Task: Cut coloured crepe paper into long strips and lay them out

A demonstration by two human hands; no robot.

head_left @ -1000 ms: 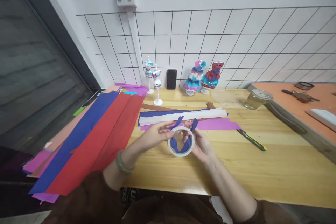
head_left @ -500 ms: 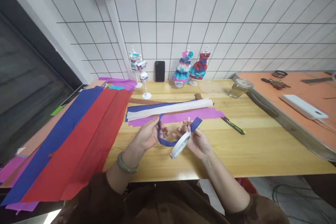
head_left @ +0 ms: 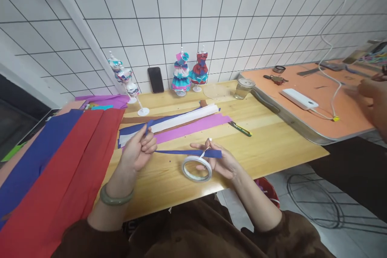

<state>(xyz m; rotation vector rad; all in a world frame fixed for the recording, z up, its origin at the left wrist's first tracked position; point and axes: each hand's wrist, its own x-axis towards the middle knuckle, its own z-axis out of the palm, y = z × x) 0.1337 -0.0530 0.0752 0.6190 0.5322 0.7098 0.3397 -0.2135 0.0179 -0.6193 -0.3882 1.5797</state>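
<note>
My left hand (head_left: 137, 151), with a bangle on the wrist, is closed around one end of a narrow blue crepe-paper strip (head_left: 178, 152). The strip runs taut across to my right hand (head_left: 223, 163), which pinches its other end. A roll of white double-sided tape (head_left: 185, 168) hangs under the right fingers by its loose tape end, above the wooden table. Behind the hands lie folded strips: a white one (head_left: 187, 117), a purple one (head_left: 193, 127) and blue and brown ones partly covered. A cutter knife (head_left: 241, 129) lies to their right.
Red sheets (head_left: 75, 165) and a blue sheet (head_left: 33, 157) cover the table's left side. Small dress forms (head_left: 181, 76), a phone (head_left: 156, 80) and a lidded glass (head_left: 244, 88) stand along the wall. Another person's hand (head_left: 375, 92) is over the orange table (head_left: 272, 96) at right.
The view has swung right. My hands have moved apart, and the blue strip that sagged between them is now stretched straight. The tape roll has turned to show its open ring.
</note>
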